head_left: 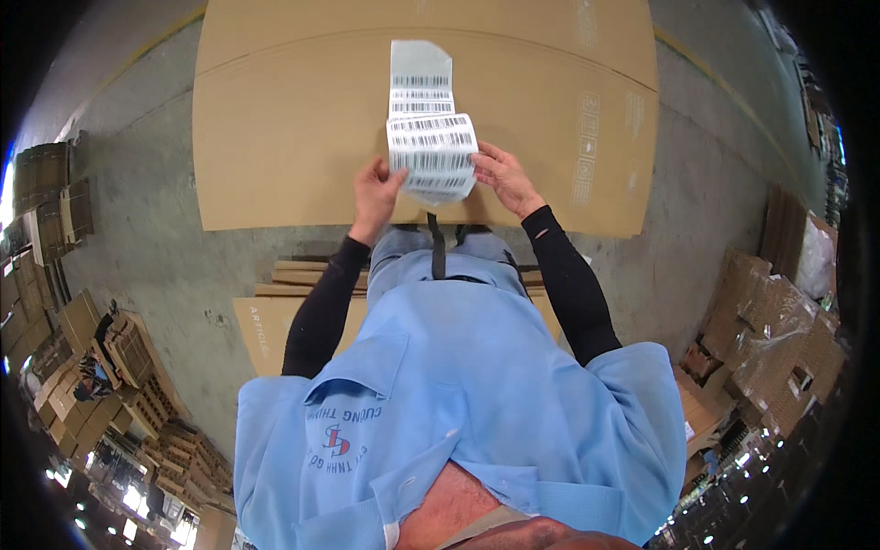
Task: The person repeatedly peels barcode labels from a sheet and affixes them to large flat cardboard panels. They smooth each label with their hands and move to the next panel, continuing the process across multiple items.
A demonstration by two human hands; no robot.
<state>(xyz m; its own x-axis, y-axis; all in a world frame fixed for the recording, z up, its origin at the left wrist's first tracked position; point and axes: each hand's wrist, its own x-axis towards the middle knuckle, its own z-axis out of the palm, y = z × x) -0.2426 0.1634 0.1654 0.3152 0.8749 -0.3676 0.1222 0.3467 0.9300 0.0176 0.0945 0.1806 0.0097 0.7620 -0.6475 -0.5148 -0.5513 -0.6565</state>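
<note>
Between my two hands is a folded strip of white barcode labels (433,139), its far end stretching away over a large flat sheet of brown cardboard (293,137). My left hand (374,194) pinches the strip's near left edge between thumb and fingers. On the other side, my right hand (503,176) grips the right edge, thumb and fingers closed on it. The strip bends in the middle, and its near end curls downward. Black sleeves cover both forearms.
More cardboard sheets (261,321) lie behind me on the grey concrete floor (147,220). Stacked flat cartons (137,353) stand along the left. To the right are piles of cardboard (761,321), partly wrapped in clear plastic.
</note>
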